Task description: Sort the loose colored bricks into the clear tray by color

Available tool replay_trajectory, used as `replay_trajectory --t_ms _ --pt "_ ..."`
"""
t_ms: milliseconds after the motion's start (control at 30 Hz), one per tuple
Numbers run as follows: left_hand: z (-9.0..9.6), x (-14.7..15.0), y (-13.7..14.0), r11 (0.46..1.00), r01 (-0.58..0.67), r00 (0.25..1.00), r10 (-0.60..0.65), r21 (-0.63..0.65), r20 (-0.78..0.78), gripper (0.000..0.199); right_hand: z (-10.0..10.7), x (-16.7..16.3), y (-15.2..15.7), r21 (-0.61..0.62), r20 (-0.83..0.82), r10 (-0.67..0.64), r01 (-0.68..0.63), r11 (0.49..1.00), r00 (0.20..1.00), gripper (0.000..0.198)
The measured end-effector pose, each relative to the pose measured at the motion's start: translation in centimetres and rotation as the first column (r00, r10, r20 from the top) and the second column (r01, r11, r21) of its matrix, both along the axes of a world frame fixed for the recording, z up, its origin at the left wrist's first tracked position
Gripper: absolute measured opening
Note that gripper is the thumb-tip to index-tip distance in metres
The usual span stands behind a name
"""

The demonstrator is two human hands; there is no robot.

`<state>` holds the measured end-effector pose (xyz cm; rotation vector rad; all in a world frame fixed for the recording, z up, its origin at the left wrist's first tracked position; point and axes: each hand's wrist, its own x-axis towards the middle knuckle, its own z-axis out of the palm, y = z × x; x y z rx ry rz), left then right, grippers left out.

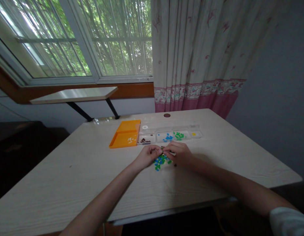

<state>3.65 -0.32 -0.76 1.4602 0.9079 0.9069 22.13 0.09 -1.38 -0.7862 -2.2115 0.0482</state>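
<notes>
My left hand (148,155) and my right hand (181,154) meet fingertip to fingertip over a pile of small mixed pieces (160,160), mostly blue and green. Both are closed in a pinch; whatever lies between the fingertips is too small to name. A small pale strip (173,153) shows at my right fingers. One dark brown piece (175,165) lies beside the pile, under my right hand. Just beyond my hands is a clear compartment tray (155,139), with brown pieces (144,140), blue pieces (168,137), green pieces (179,135) and a yellow piece (193,134) in separate compartments.
An open orange case (127,126) stands left of the tray, with several white pieces (131,140) in it. At the table's (93,170) back left is a raised shelf (78,94) on black legs. A round hole (167,115) sits near the back edge, before a curtain (196,59).
</notes>
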Motion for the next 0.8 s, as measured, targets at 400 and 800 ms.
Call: replay_trajectory --t_ms 400,800 --pt "-0.8 0.0 0.3 1.0 -0.004 1.0 0.003 0.017 0.012 0.038 0.2 -0.1 -0.1 0.02 -0.02 0.021 -0.021 1.0 1.0 0.008" --pt "1.1 -2.0 -0.1 0.829 0.142 0.806 0.22 0.541 -0.549 0.02 1.2 1.4 1.2 0.19 -0.233 0.031 0.015 0.982 0.972 0.005"
